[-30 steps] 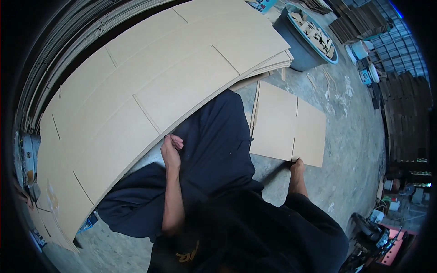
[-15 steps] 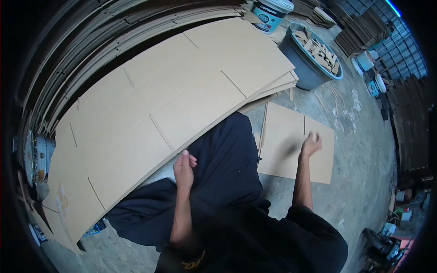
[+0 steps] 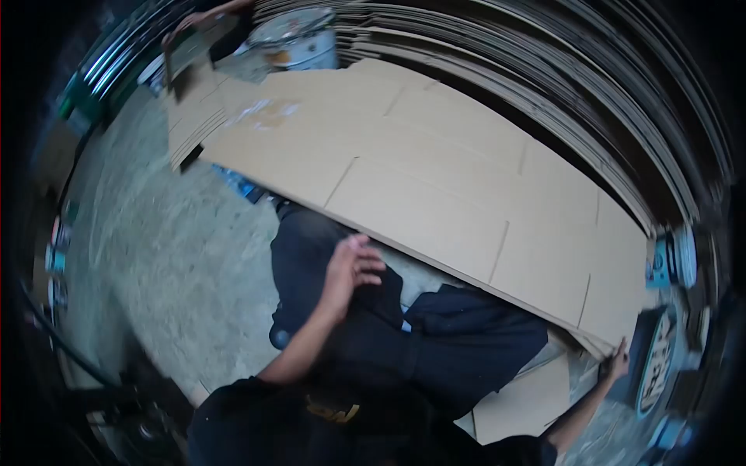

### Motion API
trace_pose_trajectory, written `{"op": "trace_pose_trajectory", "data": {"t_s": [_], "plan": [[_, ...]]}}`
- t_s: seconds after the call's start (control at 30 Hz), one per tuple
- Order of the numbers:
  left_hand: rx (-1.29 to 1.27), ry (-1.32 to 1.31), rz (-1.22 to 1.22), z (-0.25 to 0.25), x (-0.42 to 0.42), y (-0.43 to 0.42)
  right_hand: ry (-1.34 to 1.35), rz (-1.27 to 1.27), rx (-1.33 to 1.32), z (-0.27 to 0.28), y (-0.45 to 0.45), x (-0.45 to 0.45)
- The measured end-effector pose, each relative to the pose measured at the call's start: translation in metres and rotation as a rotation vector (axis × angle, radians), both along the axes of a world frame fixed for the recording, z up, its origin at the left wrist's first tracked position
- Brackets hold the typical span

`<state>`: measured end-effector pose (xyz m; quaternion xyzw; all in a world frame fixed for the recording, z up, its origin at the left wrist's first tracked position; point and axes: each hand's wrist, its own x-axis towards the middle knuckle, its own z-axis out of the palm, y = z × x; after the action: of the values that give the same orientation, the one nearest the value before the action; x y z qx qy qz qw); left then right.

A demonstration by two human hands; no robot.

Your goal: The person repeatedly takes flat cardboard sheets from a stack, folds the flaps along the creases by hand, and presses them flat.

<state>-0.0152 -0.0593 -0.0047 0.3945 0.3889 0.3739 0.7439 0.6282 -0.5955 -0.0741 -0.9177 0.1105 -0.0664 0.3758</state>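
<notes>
A long slotted cardboard sheet [image 3: 435, 186] lies across the top of a stack over my legs. My left hand [image 3: 353, 268] is raised just in front of its near edge, fingers apart and nothing in them. Out at the far right corner, my right hand [image 3: 618, 362] has its fingers closed on the edge of the cardboard. How many layers it grips cannot be made out. A smaller cardboard piece [image 3: 524, 400] rests on the floor by my right forearm.
Tall stacks of flat cardboard [image 3: 544, 46] line the back. Another person's arm [image 3: 214, 14] shows at the upper left, near a metal drum [image 3: 303, 46]. A tub of scraps [image 3: 660, 361] and a paint bucket [image 3: 673, 260] stand at the right.
My view has swung to the left. My right hand has moved from above the floor piece to the corner of the long cardboard sheet. My left hand's fingers have spread.
</notes>
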Motion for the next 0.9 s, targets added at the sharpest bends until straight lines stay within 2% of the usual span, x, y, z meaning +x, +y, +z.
{"op": "trace_pose_trajectory", "data": {"t_s": [0.03, 0.13, 0.17, 0.23, 0.33, 0.43, 0.53, 0.67, 0.7, 0.73, 0.77, 0.8, 0.83, 0.9], "plan": [[-0.034, 0.003, 0.091, 0.002, -0.008, 0.013, 0.068, -0.037, 0.020, 0.002, -0.003, -0.005], [0.105, 0.057, 0.378, 0.003, -0.030, 0.049, -0.215, -0.167, -0.458, 0.019, -0.002, -0.004], [0.069, 0.074, 0.425, 0.003, -0.037, 0.067, -0.263, -0.101, -0.388, 0.041, -0.003, -0.003], [0.046, 0.162, 0.559, 0.003, -0.043, 0.087, -0.318, -0.164, -0.523, 0.080, 0.003, -0.006], [0.039, 0.207, 0.602, 0.002, -0.058, 0.122, -0.890, -0.074, -0.605, 0.125, -0.020, 0.012], [0.136, 0.231, 0.538, -0.006, -0.063, 0.143, -1.087, 0.099, -0.389, 0.227, 0.091, -0.120], [0.172, 0.214, 0.539, -0.010, -0.056, 0.146, -1.019, 0.262, -0.104, 0.257, 0.157, -0.191], [0.204, 0.149, 0.544, -0.012, -0.052, 0.143, -0.704, 0.833, 0.373, 0.238, 0.216, -0.269], [0.272, 0.271, 0.592, -0.017, -0.054, 0.147, -0.608, 0.970, 0.488, 0.225, 0.242, -0.294], [0.339, 0.400, 0.638, -0.025, -0.059, 0.154, -0.576, 1.207, 0.198, 0.218, 0.293, -0.337], [0.415, 0.524, 0.679, -0.028, -0.062, 0.160, -0.469, 1.242, 0.121, 0.203, 0.310, -0.351], [0.419, 0.705, 0.655, -0.008, -0.064, 0.155, -0.413, 1.332, 0.019, 0.193, 0.323, -0.360], [0.558, 0.818, 0.665, -0.023, -0.076, 0.169, -0.350, 1.409, -0.087, 0.184, 0.333, -0.365], [0.664, 1.145, 0.477, -0.010, -0.094, 0.181, -0.183, 1.448, -0.097, 0.151, 0.347, -0.357]]}}
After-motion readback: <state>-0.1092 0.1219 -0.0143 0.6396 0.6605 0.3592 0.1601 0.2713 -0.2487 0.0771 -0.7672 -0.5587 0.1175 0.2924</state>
